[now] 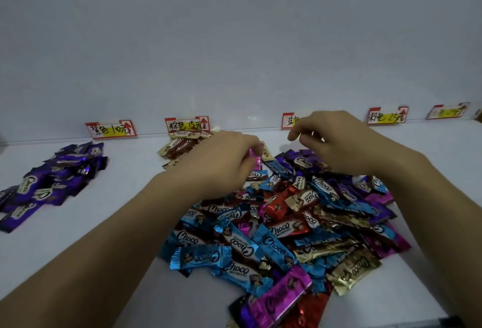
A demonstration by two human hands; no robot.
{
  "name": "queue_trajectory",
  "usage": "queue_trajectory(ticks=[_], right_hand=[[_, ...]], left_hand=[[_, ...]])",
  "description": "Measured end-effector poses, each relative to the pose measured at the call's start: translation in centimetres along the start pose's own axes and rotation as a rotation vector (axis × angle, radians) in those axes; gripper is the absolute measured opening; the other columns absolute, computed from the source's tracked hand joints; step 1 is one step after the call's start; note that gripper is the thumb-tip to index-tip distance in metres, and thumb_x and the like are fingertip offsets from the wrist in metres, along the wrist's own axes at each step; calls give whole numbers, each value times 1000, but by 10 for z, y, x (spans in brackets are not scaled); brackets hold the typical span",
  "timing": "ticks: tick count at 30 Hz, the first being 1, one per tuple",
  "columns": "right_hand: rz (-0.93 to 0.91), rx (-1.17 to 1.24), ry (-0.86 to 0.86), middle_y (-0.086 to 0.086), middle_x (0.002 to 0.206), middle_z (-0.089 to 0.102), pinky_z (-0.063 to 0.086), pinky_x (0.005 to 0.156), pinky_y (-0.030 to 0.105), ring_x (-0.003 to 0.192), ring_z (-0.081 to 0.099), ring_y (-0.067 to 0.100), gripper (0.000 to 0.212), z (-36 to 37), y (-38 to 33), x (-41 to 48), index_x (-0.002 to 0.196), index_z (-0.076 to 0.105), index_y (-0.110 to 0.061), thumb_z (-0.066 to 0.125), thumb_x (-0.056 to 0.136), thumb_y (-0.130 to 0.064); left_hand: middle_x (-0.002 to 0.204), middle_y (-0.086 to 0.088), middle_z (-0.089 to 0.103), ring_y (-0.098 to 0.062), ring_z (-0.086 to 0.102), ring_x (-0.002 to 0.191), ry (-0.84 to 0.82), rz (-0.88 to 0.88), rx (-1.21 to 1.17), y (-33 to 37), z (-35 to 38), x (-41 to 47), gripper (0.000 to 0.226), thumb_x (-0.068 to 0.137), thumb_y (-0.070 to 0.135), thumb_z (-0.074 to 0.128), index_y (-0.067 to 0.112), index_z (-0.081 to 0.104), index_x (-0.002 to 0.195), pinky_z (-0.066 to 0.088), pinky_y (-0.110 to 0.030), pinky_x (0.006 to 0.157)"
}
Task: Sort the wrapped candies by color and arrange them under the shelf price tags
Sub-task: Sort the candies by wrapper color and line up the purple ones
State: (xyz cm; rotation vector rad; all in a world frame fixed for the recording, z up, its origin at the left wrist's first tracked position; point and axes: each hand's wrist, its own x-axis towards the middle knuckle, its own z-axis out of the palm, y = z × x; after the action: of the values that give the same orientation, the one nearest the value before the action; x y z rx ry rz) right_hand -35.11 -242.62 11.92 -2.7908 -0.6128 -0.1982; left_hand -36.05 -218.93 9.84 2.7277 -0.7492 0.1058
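Left hand (221, 160) pinches one pink candy (255, 156); right hand (331, 142) curls over one mixed heap (300, 223), grip unclear; one purple pile (52, 181), one brown pile (180, 145); five tags (110, 128); white shelf (125, 223), wall (234, 40).

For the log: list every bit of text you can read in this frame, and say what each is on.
"紫色 10元": leftmost price tag, behind the purple candies.
"棕色 15元": second price tag.
"蓝": third price tag; the rest is hidden by the right hand.
"粉色 25元": fourth price tag.
Fifth price tag: too blurred to read.
"Choco": wrappers in the mixed pile, e.g. the blue candy; smaller print unreadable.
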Motion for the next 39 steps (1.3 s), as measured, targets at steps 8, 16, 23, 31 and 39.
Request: queue_trajectory(ticks=[8,16,23,31,39], right_hand=[[158,19,-212,-9,81,69,48,66,26,76,63,8,25,-4,5,-3,86,70,-26,75,82,-50],[244,363,-234,3,83,75,54,68,30,77,71,16,13,-17,34,-5,93,72,-17,76,87,-28],[226,481,-98,2,74,71,47,59,20,67,64,10,11,-15,30,-3,94,72,-19,75,88,-29],[272,537,-52,3,74,71,49,57,26,61,61,6,17,-18,37,-3,93,73,-15,74,87,-32],[304,699,-6,9,73,70,47,51,21,56,56,13,24,-16,20,-5,95,73,-10,75,85,-31]], left_hand=[[124,-3,56,-20,55,113,-23,38,-27,14,31,44,34,103,30,50,21,61,134,44,-33,95],[103,5,56,-15,55,95,-35,29,-67,18,34,53,20,95,35,65,25,66,112,40,-28,75],[105,17,60,3,49,72,-104,49,-234,22,28,55,39,92,27,70,27,56,129,32,-11,60],[95,16,54,6,48,74,-80,94,-241,30,26,54,4,99,27,61,30,60,98,32,-11,60],[84,4,69,-7,65,75,162,-188,-464,17,1,38,7,98,20,59,20,65,94,50,-24,67]])
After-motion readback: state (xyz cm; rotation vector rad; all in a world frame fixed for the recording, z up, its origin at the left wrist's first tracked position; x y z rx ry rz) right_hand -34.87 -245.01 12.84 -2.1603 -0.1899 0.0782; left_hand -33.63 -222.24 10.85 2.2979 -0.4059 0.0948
